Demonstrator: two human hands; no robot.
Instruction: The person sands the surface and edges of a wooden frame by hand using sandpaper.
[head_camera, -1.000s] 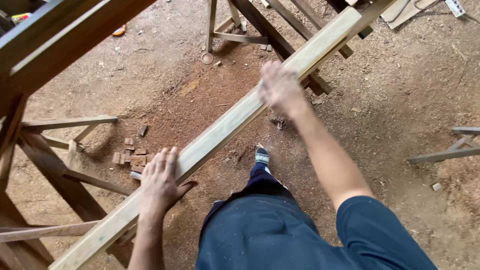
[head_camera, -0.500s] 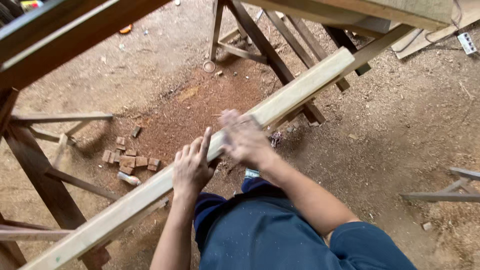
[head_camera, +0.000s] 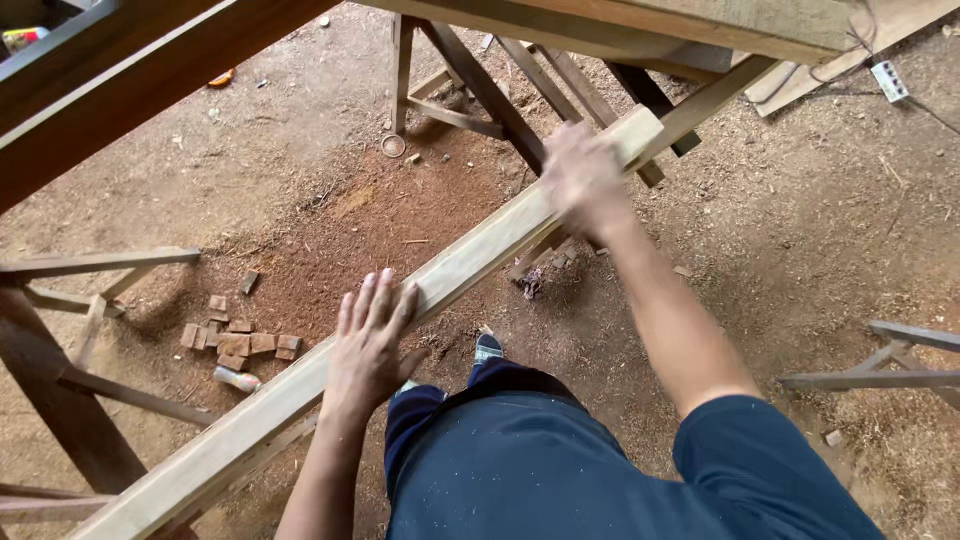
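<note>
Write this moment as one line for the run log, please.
left hand: flat on plank | right hand: blurred, on plank near far end | floor: wood offcuts

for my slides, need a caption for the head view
Left hand flat on a long pale wooden plank, right hand near its far end.

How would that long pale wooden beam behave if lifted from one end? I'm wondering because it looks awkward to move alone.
The beam would probably stay stiff, being thick, squared timber. Its length suggests it would feel end-heavy and tend to swing. Its flat faces make rolling unlikely; the left hand rests flat on it, the right hand nearer the far end.
</note>
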